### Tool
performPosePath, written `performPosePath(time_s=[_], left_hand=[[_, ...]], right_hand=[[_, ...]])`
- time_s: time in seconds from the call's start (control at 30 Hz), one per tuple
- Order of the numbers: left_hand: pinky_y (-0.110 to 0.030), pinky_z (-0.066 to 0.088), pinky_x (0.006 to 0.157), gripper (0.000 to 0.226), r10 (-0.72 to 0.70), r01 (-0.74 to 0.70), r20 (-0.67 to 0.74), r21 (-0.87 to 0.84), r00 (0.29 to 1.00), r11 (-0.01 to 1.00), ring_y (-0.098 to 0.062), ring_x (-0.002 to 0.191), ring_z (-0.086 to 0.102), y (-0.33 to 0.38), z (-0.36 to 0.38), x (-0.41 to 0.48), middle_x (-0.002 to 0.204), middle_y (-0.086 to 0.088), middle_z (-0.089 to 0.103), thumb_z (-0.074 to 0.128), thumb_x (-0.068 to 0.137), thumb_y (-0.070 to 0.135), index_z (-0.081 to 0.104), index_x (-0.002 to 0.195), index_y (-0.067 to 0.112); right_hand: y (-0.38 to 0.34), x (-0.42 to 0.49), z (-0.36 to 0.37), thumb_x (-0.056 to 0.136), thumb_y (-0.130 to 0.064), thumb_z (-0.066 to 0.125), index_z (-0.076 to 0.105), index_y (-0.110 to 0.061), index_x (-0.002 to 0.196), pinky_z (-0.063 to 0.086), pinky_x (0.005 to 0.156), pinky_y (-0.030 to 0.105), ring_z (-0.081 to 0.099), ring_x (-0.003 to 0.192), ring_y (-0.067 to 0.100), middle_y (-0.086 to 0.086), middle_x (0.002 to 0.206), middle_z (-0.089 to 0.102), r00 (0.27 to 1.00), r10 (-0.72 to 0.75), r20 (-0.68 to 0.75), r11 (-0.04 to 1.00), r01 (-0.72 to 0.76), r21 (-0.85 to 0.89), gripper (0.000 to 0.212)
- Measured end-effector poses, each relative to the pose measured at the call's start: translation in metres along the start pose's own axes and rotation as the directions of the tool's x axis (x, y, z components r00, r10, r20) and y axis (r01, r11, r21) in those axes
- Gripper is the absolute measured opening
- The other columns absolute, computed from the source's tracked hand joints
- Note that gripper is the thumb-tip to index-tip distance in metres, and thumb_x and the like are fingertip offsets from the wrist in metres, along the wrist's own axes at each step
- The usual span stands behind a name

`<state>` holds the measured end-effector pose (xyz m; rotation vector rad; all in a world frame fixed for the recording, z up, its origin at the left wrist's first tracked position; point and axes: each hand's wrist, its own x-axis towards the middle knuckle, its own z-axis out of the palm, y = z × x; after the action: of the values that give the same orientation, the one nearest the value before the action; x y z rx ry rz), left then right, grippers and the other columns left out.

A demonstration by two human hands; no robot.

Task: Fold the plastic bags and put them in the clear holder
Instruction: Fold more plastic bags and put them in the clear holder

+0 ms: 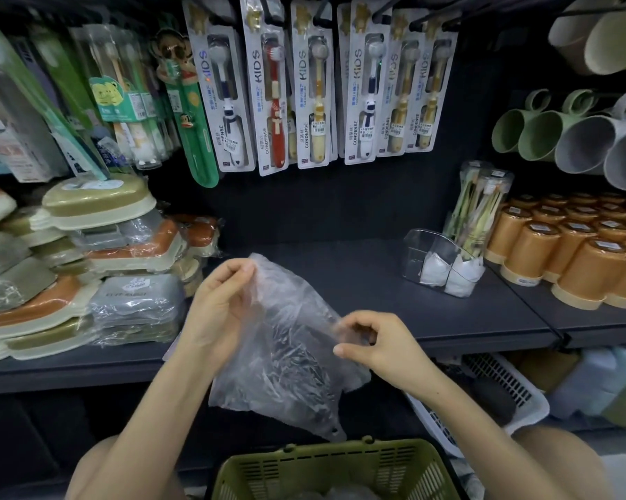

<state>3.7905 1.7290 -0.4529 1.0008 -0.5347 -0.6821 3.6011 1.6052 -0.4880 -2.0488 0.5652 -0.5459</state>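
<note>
Two hands pinch the bag (282, 341): left hand (218, 304) at the top, right hand (373, 348) at the side. We fear the thin film slips and folds crooked, too bulky for the holder (427, 247).

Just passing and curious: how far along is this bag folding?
Done: folded white bags sit in the clear holder. In hand: the left hand and right hand pinch one unfolded plastic bag. Left: folding it; the green basket seems to hold more.
</note>
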Motion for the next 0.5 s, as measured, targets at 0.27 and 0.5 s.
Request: performPosePath(time_s=[0.27, 0.5], left_hand=[[-0.024, 0.046, 0.076, 0.015, 0.258, -0.177, -0.171, 0.384, 0.951, 0.906, -0.008, 0.070, 0.056, 0.011, -0.028, 0.004, 0.071, 0.008, 0.061, 0.054, 0.096, 0.021, 0.065, 0.087, 0.020], [-0.010, 0.042, 0.062, 0.019, 0.503, -0.300, -0.188, 0.612, 0.844, 0.732, 0.005, 0.061, 0.051, 0.018, -0.042, 0.011, 0.073, 0.003, 0.056, 0.049, 0.100, 0.021, 0.061, 0.087, 0.027]], right_hand=[[0.005, 0.000, -0.001, 0.084, -0.010, 0.073, 0.067, -0.020, 0.087, 0.049, 0.078, 0.018, 0.061, 0.079, 0.002, -0.008, 0.084, 0.067, 0.999, 0.001, 0.051, 0.992, -0.007, 0.126, 0.012], [0.008, -0.005, -0.007, 0.081, -0.007, 0.074, 0.069, -0.018, 0.102, 0.051, 0.072, 0.020, 0.058, 0.074, 0.010, -0.002, 0.081, 0.064, 0.992, 0.064, 0.106, 0.969, -0.087, 0.233, 0.024]])
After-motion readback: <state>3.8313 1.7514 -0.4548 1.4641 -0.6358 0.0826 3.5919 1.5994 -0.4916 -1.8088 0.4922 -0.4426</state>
